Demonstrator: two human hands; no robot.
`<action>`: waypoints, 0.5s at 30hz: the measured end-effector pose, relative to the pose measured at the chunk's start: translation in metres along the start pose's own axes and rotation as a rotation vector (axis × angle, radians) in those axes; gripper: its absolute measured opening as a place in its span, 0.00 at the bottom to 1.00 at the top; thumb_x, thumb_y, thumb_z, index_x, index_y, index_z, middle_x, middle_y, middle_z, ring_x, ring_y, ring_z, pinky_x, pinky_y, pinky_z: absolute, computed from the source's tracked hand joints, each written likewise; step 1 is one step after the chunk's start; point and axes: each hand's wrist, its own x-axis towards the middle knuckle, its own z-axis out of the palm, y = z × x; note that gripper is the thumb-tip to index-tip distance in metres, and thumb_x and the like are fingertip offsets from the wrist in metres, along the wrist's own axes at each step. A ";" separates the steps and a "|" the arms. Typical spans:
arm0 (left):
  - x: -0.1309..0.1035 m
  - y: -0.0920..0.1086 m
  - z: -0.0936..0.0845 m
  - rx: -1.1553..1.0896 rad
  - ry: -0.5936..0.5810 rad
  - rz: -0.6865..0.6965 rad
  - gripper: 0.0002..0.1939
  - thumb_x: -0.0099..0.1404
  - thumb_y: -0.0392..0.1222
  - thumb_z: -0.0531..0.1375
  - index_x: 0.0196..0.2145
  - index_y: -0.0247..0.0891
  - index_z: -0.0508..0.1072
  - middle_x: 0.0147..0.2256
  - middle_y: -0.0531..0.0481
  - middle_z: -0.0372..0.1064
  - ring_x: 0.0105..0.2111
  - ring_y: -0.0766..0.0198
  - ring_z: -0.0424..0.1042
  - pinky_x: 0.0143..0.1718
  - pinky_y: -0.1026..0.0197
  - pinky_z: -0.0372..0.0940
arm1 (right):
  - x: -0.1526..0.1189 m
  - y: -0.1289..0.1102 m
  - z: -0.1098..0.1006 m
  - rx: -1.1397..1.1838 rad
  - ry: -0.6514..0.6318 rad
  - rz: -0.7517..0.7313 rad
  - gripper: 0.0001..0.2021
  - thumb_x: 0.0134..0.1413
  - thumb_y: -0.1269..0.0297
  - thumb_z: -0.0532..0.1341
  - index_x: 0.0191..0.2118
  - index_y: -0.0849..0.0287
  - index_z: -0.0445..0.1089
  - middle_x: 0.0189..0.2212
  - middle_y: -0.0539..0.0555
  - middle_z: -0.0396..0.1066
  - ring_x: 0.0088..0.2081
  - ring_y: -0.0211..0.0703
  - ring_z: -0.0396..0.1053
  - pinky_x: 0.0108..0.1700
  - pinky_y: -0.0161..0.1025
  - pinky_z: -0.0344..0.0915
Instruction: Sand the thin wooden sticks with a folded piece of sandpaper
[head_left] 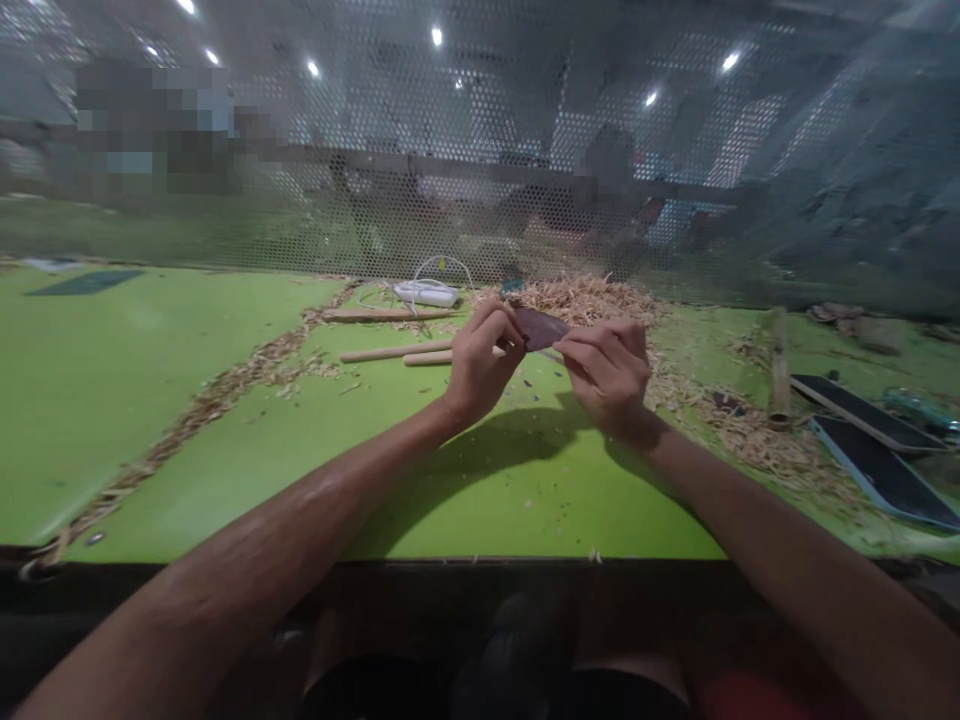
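Note:
A small dark purplish-brown sheet, which looks like sandpaper [543,330], is stretched between my two hands above the green tabletop. My left hand [484,362] pinches its left end between thumb and fingers. At the other end, my right hand [606,372] grips the edge the same way, fingers curled. Beyond and left of my left hand lie two slim rounded wooden sticks [390,353], partly hidden by that hand. Small dark flakes [535,398] are scattered on the table below the sheet.
Wood shavings [585,297] are heaped at the back and spread rightward. A white power strip [427,292] with a cable lies near a flat wooden piece [386,315]. On the right are a bamboo tube [780,370] and two phones [889,472]. A mesh screen [465,180] stands behind.

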 end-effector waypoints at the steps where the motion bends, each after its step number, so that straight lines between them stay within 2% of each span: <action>1: -0.001 -0.002 0.000 0.004 -0.016 -0.009 0.11 0.65 0.26 0.62 0.32 0.39 0.67 0.37 0.51 0.71 0.36 0.66 0.70 0.32 0.65 0.69 | 0.000 0.000 0.000 0.008 0.005 0.001 0.10 0.73 0.64 0.61 0.43 0.44 0.81 0.40 0.56 0.82 0.47 0.60 0.73 0.52 0.62 0.68; 4: -0.004 -0.007 0.000 0.013 -0.075 -0.025 0.08 0.66 0.28 0.65 0.37 0.38 0.72 0.40 0.49 0.72 0.38 0.65 0.72 0.30 0.67 0.70 | 0.002 0.002 0.002 0.007 0.005 0.018 0.11 0.73 0.63 0.60 0.42 0.43 0.81 0.39 0.56 0.81 0.45 0.60 0.73 0.51 0.62 0.69; 8: -0.006 -0.006 0.001 -0.029 -0.138 -0.002 0.04 0.70 0.32 0.66 0.40 0.38 0.77 0.40 0.48 0.74 0.39 0.65 0.73 0.30 0.68 0.71 | 0.005 0.002 0.000 0.012 -0.035 0.035 0.11 0.73 0.62 0.60 0.44 0.42 0.81 0.39 0.57 0.81 0.45 0.61 0.73 0.50 0.63 0.69; 12: -0.006 -0.004 0.000 -0.062 -0.163 0.002 0.01 0.72 0.35 0.67 0.40 0.38 0.78 0.39 0.47 0.75 0.38 0.64 0.73 0.30 0.67 0.71 | 0.006 0.001 -0.001 0.035 -0.095 0.045 0.12 0.74 0.63 0.59 0.45 0.42 0.81 0.42 0.58 0.81 0.47 0.62 0.73 0.53 0.63 0.67; 15: -0.008 -0.007 -0.001 -0.055 -0.196 -0.051 0.06 0.73 0.37 0.67 0.36 0.37 0.77 0.36 0.47 0.73 0.36 0.64 0.73 0.30 0.66 0.71 | 0.004 0.005 0.004 0.048 -0.097 0.018 0.13 0.74 0.63 0.58 0.45 0.44 0.81 0.42 0.58 0.81 0.48 0.62 0.73 0.52 0.62 0.67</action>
